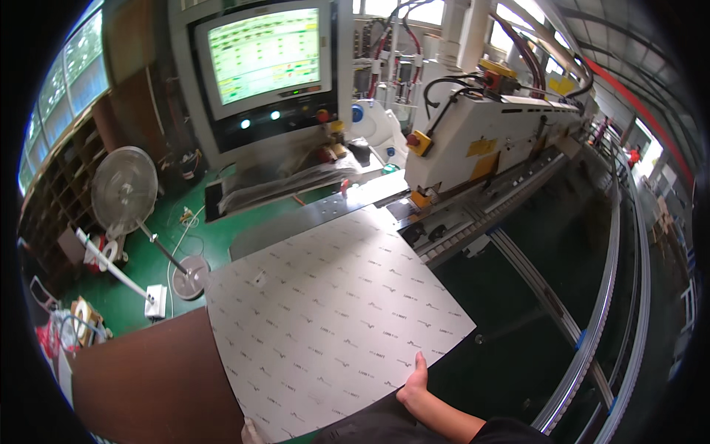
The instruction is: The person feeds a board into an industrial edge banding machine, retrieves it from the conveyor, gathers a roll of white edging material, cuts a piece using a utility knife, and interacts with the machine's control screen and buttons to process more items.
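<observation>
Entry, head view. Right hand (414, 385) rests on the near edge of the large white panel (333, 318), thumb lying on top of the sheet, fingers tucked under the edge and hidden; grip looks closed on the panel edge. Left hand (251, 431) barely shows at the bottom of the frame, at the panel's near left corner; I cannot tell how open it is or whether it grips.

Panel position: lying flat, covered in small grey printed marks, its far corner reaching the infeed of the long white edge-processing machine (481, 140). A brown board (148, 377) lies beside it on the left, lower down.

Progress, my judgement: the panel is laid out and pointed at the machine's conveyor track (473, 222), but most of its length has yet to enter. Feeding appears at an early stage.

Surroundings: control screen (262, 55) lit, pedestal fan (126, 189) on the green floor (222, 237).
</observation>
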### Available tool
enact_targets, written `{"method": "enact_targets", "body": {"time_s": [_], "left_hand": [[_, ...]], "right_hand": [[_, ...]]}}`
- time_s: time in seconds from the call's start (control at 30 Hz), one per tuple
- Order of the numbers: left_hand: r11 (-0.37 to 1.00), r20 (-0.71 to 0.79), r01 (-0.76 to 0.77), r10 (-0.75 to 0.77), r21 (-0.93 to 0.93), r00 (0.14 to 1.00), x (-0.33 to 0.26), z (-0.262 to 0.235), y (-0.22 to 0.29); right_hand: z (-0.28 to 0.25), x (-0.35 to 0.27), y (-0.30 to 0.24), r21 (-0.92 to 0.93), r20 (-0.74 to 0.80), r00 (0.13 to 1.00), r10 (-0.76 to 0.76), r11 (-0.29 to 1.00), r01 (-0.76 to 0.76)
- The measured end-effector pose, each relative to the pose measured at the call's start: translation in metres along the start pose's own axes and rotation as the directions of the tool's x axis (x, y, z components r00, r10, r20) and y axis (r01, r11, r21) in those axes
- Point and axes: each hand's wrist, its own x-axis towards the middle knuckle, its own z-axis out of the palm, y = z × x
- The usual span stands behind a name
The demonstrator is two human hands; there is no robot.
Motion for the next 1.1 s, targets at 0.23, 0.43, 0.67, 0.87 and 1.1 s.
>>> {"method": "enact_targets", "body": {"time_s": [0.23, 0.43, 0.67, 0.87, 1.1], "left_hand": [[0.996, -0.081, 0.09, -0.088, 0.025, 0.993, -0.004, 0.033, 0.025], [0.992, -0.061, 0.116, -0.113, 0.039, 0.992, -0.001, 0.051, 0.024], [0.992, -0.018, 0.109, -0.108, 0.07, 0.994, 0.0, 0.063, 0.023], [0.991, 0.024, 0.085, -0.088, 0.105, 0.996, 0.004, 0.081, 0.025], [0.985, 0.05, 0.082, -0.091, 0.151, 0.995, 0.001, 0.114, 0.031]], "right_hand": [[0.004, -0.002, -0.004, -0.05, -0.048, 0.998, 0.03, 0.998, -0.032], [-0.006, 0.011, -0.003, -0.127, -0.024, 1.0, -0.018, 0.992, 0.015], [-0.036, 0.042, 0.003, -0.115, 0.015, 0.997, -0.075, 0.99, 0.077], [-0.037, 0.056, -0.021, -0.073, 0.004, 0.994, -0.108, 0.991, 0.108], [-0.051, 0.085, -0.051, -0.066, -0.074, 0.991, -0.112, 0.992, 0.107]]}}
